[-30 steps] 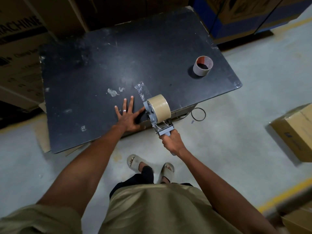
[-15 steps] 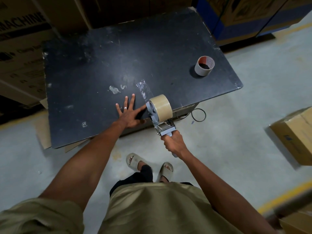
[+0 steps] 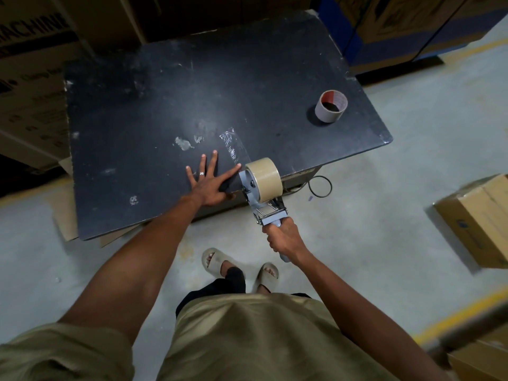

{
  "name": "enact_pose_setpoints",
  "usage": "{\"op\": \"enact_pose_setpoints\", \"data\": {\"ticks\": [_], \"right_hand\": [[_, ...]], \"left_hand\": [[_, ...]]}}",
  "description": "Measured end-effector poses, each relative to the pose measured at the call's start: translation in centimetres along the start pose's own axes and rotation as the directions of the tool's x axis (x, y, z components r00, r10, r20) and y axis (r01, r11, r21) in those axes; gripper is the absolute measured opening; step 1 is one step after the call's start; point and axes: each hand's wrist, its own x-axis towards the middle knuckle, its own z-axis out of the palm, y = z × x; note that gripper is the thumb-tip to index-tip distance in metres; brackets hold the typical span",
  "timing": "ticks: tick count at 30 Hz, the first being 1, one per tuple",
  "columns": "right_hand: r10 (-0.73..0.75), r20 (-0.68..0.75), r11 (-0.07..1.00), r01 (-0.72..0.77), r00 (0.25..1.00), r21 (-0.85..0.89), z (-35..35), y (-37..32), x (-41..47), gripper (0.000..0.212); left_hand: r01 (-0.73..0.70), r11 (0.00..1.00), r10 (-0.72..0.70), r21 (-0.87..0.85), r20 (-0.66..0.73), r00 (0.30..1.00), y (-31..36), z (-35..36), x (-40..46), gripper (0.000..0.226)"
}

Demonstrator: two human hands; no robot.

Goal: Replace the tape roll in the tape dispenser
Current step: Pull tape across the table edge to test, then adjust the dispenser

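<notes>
- Dispenser sits at the near edge of the table, with the full tan roll already on its hub; your right hand is wrapped tight round the handle, off the table's edge.
- Your left hand lies flat on the tabletop, fingers spread and straight, index finger reaching toward the dispenser's side plate; it holds nothing.
- A strip of clear tape is stuck to the table just beyond that hand, running toward the roll.
- Judging by its width, the roll is fairly heavy and stiff; its wound face looks smooth and likely slippery, so take it by the rims or through the core rather than across the face.
- The frame looks rigid and metal. Keep to the handle: a cutting blade probably sits at the mouth, though you cannot see it here.
- The spent core stands on end near the far right corner, well apart; it should be light cardboard, easy to crush.
- The tabletop is dark, scuffed, and marked with tape residue.
- Concrete floor, a cardboard box to your right, cartons stacked behind the table, and a black ring on the floor below the edge.
</notes>
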Motion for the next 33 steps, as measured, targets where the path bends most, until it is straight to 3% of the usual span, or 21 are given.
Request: {"op": "enact_pose_setpoints", "data": {"ticks": [19,26,33], "right_hand": [[-0.024,-0.074,0.996,0.017,0.997,-0.092,0.8,0.3,-0.2,0.01],[-0.062,-0.072,0.987,0.05,0.995,-0.155,0.3,-0.4,-1.0,0.019],[-0.039,-0.071,0.995,0.033,0.997,-0.091,0.8,-0.1,-1.5,0.019]], "left_hand": [[0.007,1.0,-0.007,-0.008,0.029,1.0,0.4,-0.2,-0.3,0.089],[-0.077,0.995,0.086,0.067,-0.143,0.986,0.8,2.9,-1.7,0.065],[-0.068,0.992,0.084,0.105,-0.155,0.984,0.7,3.4,-1.9,0.059]]}}
